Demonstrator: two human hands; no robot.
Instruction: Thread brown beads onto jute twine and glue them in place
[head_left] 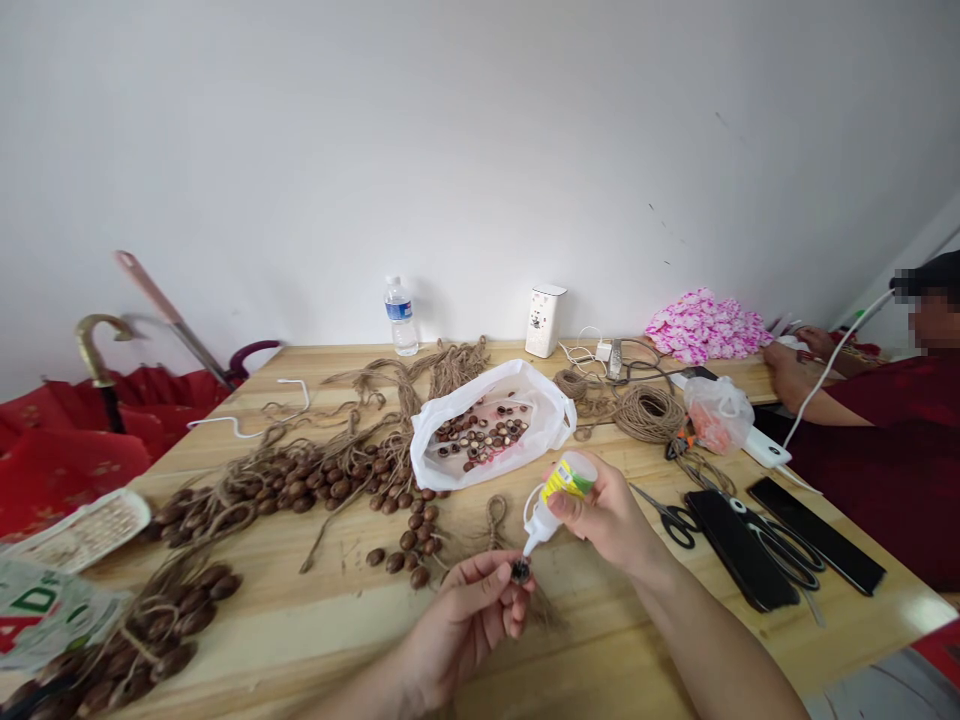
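Observation:
Near the middle front of the table, my left hand (476,615) pinches a small dark, hollow nut shell (520,571) between thumb and fingers. My right hand (600,510) grips a white glue bottle (566,482) with a yellow and green label, tilted down so its nozzle meets or nearly meets the shell. A loop of twine (496,515) stands just behind my left hand. Beyond both hands, an open white plastic bag (442,470) holds brown shell pieces. Brown nuts (337,478) strung on twine lie to the left, with several more nuts (409,541) close to my left hand.
A water bottle (401,318) and white box (545,322) stand at the back. Coiled twine (649,414), scissors (677,522), black phones (739,548) and a pink-white bundle (705,325) lie right. A person (885,440) sits at far right. A shell-filled tray (86,530) is left.

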